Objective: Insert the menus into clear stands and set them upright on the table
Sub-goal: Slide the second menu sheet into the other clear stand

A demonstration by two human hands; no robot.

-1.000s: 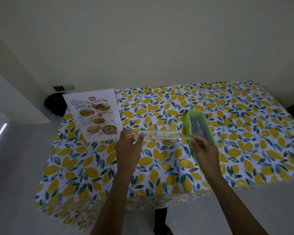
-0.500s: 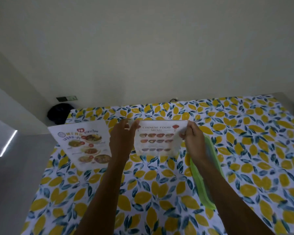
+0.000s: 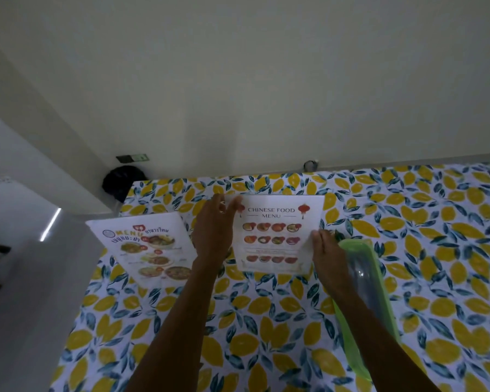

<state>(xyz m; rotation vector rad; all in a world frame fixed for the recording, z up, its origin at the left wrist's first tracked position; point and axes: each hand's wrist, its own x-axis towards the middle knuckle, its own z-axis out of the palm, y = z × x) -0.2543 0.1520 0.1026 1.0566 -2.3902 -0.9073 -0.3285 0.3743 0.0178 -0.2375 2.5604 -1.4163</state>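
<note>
1. Pale wall fills the upper half of my view; below it a table (image 3: 436,250) runs across, covered in a cloth printed with yellow lemons and blue leaves. I take the Chinese food menu (image 3: 277,236) as my landmark.

2. Far left of that menu, past the table's corner, a dark rounded bag (image 3: 122,181) sits against the wall, with a small wall socket (image 3: 132,158) just above it.

3. Left of the landmark, the Thai menu (image 3: 147,250) lies near the table's left edge, its face turned toward me. Whether a clear stand holds it I cannot tell.

4. My left hand (image 3: 214,230) is at the landmark's upper left corner, thumb and fingers pinching that edge.

5. The Chinese food menu itself faces me, toward the far side of the table, rows of dish pictures under its title. A glossy clear edge shows along its top, so it seems to sit in a clear stand; I cannot tell whether its base touches the cloth.

6. My right hand (image 3: 327,258) pinches the landmark's right edge about halfway down.

7. Just right of the landmark, partly under my right forearm, a long green tray (image 3: 376,301) with a clear lid lies on the cloth.
</note>
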